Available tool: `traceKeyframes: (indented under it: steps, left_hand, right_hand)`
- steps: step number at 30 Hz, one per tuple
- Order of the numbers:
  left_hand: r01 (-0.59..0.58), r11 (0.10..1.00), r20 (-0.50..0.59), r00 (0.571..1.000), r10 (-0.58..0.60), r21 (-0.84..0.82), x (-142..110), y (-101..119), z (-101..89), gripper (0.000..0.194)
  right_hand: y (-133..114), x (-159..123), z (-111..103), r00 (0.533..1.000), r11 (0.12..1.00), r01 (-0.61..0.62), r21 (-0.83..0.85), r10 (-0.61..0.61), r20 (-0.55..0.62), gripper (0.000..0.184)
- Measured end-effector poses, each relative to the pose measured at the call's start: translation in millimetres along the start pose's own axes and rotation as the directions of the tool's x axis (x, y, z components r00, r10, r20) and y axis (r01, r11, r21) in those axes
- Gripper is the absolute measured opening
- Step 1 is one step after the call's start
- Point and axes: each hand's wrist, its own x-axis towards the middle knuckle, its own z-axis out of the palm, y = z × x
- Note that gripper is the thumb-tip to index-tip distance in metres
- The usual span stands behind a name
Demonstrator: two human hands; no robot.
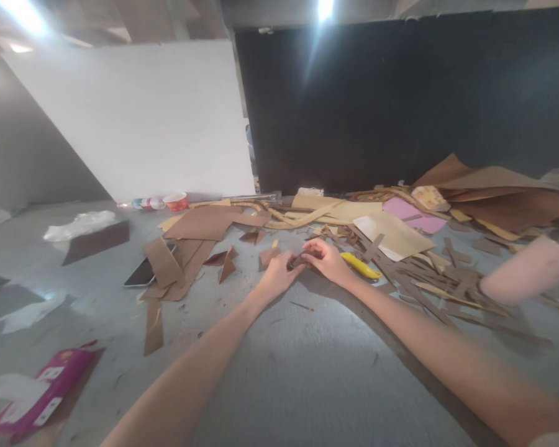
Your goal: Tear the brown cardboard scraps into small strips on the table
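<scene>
My left hand (pixel 281 273) and my right hand (pixel 325 258) meet over the middle of the grey table (pixel 307 372). The fingers of both hands are closed in a pinch around a small dark piece, mostly hidden by the fingers; its kind cannot be made out. Just right of my right hand lies a slim yellow tool (pixel 361 266), perhaps a cutter. Folded brown scraps (pixel 227 266) are left of my left hand. A thin dark sliver (pixel 302 306) rests on the table below the hands.
Brown sheets (pixel 200 226) partly cover a phone (pixel 142 273) on the left. Brown strips (pixel 428 292) lie heaped on the right near a pink bottle (pixel 531 267). A magenta tissue pack (pixel 65 372) is front left. White and black panels (pixel 377 105) stand behind.
</scene>
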Motion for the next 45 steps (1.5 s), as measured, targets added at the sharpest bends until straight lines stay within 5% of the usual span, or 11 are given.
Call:
traceKeyframes:
  steps: [25, 32, 45]
  left_hand:
    - [-0.004, 0.998, 0.012, 1.0, 0.005, -0.059, 2.2, -6.6, -0.1, 0.033]
    - [0.003, 0.997, 0.006, 1.0, -0.003, -0.081, 1.5, -4.1, -1.9, 0.036]
    - [0.023, 0.985, 0.016, 1.0, -0.02, -0.173, 2.2, -6.5, 1.5, 0.031]
  right_hand:
    - [-4.0, -0.2, 1.1, 0.999, 0.999, -0.047, -0.003, 0.047, 0.009, 0.041]
    - [-7.3, 0.7, -3.9, 0.999, 0.984, 0.032, -0.176, -0.027, 0.032, 0.043]
    - [-0.1, -0.2, -5.0, 1.0, 0.987, 0.006, -0.162, -0.008, -0.011, 0.049]
